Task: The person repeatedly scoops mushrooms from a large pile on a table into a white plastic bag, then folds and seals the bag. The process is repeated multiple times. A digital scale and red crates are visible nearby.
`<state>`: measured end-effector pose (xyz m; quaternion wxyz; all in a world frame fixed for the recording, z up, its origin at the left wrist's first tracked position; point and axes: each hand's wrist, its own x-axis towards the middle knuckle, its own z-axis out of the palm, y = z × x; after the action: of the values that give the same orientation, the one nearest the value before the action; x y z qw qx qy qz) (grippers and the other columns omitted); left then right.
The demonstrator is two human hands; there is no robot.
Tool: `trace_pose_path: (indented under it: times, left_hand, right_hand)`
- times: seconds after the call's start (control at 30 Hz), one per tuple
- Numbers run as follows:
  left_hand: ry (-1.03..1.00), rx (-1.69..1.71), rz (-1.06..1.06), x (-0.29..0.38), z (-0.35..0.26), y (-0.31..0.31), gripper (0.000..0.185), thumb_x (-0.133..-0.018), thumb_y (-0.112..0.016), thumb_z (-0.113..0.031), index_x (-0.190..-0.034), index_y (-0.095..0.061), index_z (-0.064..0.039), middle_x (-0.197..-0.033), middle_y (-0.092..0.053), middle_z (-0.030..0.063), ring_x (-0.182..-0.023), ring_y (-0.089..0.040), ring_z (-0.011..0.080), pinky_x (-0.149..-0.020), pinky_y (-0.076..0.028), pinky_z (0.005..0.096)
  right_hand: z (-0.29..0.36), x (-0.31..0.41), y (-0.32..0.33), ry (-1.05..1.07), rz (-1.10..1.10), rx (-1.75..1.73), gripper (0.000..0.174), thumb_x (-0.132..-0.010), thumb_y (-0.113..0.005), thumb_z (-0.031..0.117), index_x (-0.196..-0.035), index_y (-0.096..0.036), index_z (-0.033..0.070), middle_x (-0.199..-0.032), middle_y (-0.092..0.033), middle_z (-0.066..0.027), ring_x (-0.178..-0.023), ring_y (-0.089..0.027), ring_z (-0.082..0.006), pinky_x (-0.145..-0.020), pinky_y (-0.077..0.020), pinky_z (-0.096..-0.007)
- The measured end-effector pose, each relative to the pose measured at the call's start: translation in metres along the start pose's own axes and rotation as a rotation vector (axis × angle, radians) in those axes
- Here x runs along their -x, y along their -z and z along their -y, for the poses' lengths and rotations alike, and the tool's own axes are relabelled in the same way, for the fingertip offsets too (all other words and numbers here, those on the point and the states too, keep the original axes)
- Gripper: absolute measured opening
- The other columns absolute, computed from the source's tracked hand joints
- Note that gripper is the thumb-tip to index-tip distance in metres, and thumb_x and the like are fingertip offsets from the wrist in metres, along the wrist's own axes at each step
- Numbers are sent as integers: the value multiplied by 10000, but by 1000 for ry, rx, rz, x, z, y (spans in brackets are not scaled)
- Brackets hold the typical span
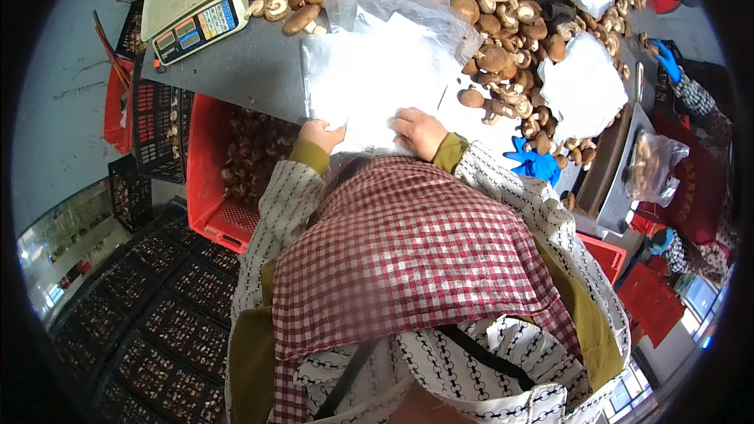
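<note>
A stack of clear plastic bags (377,70) lies in front of me at the table's near edge, washed out white by strong light. My left hand (321,136) grips the near left edge of the top plastic bag, its thumb pointing right. On the bag's near right part rests my right hand (419,132) with bent fingers; glare hides whether they pinch the film. Small print shows along the bag's near edge between the hands. Loose shiitake mushrooms (492,59) are heaped just beyond and to the right of the bags.
A digital scale (194,6) stands at back left. Below the table's left edge sits a red crate (203,165) of mushrooms. Blue gloves (533,162) and white plastic bags (583,85) lie right. Black mushroom crates (171,318) cover the floor. A co-worker's blue-gloved hand (665,59) is at right.
</note>
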<state>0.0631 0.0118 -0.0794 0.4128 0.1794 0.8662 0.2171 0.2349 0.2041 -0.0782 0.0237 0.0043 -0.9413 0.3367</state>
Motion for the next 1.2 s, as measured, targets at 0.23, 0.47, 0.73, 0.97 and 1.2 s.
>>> trace_pose_path:
  times: [0.23, 0.47, 0.73, 0.97, 1.2]
  left_hand:
    - [-322, 341, 175, 52, 11, 30, 178, -809, -665, -137, -900, -641, 14, -851, -663, 116, -714, -590, 145, -623, -464, 287]
    - [-159, 377, 142, 42, -38, 34, 103, -835, -612, -38, -914, -652, 14, -841, -684, 87, -631, -567, 111, -557, -455, 275]
    - [-88, 132, -98, -42, -13, -19, 248, -827, -652, -191, -886, -669, 49, -779, -673, 139, -671, -605, 138, -608, -461, 294]
    - [-94, 437, 299, 26, 31, 36, 170, -840, -605, -149, -814, -608, 19, -816, -631, 54, -788, -568, 130, -730, -451, 282]
    - [-228, 410, -3, 5, -17, 11, 147, -835, -627, -138, -862, -606, 5, -834, -655, 81, -780, -596, 136, -687, -465, 281]
  right_hand:
    - [4, -28, 22, -299, 2, -272, 69, -710, -619, 99, -750, -658, 59, -780, -644, -116, -699, -612, -295, -669, -502, -358]
    - [-4, -44, 79, -331, -666, 178, 151, -766, -598, 53, -916, -615, 41, -848, -609, -141, -760, -609, -300, -666, -496, -370]
    - [10, -2, 2, -56, -72, 10, 220, -750, -624, 93, -968, -627, 63, -882, -601, -96, -836, -609, -317, -709, -510, -396]
    - [9, -24, 16, -282, -129, -212, 147, -748, -613, 68, -888, -653, 51, -890, -612, -114, -830, -608, -308, -720, -505, -381]
    - [30, -30, 64, -111, -552, 64, 272, -727, -632, 40, -997, -600, 49, -934, -566, -147, -902, -568, -324, -791, -474, -414]
